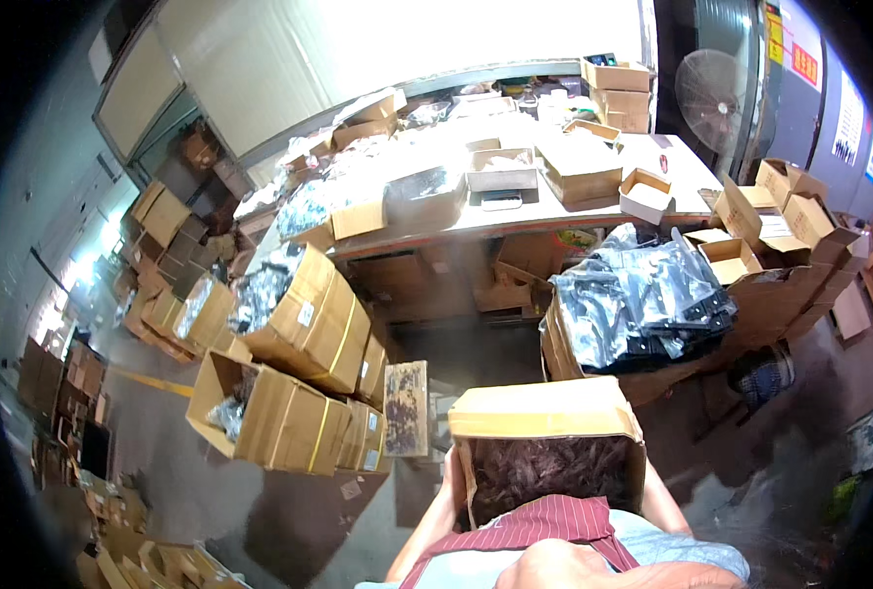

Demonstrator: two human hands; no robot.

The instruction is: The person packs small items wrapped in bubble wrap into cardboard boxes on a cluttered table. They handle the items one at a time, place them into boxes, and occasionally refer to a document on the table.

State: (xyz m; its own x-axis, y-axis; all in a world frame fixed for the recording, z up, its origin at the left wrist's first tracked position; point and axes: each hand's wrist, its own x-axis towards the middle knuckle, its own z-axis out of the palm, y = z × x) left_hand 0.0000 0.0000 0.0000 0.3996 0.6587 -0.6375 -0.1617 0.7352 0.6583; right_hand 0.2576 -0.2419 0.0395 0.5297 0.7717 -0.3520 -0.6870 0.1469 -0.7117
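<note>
An open cardboard box [544,410] is held up close against my body, its far flap facing up. Inside lies a heap of small dark brown-black pieces [549,481], too jumbled to make out. My left hand [449,479] presses on the box's left side and my right hand [655,491] on its right side. Most fingers are hidden behind the cardboard. A striped maroon cloth [544,520] and my blue sleeve cover part of the near edge.
Ahead stands a long worktable [687,177] crowded with boxes and bags. A carton of clear-bagged dark parts [642,294] is at the right. Strapped cartons [309,314] stack at the left beside a worn wooden stool [406,407]. A fan [711,98] stands far right.
</note>
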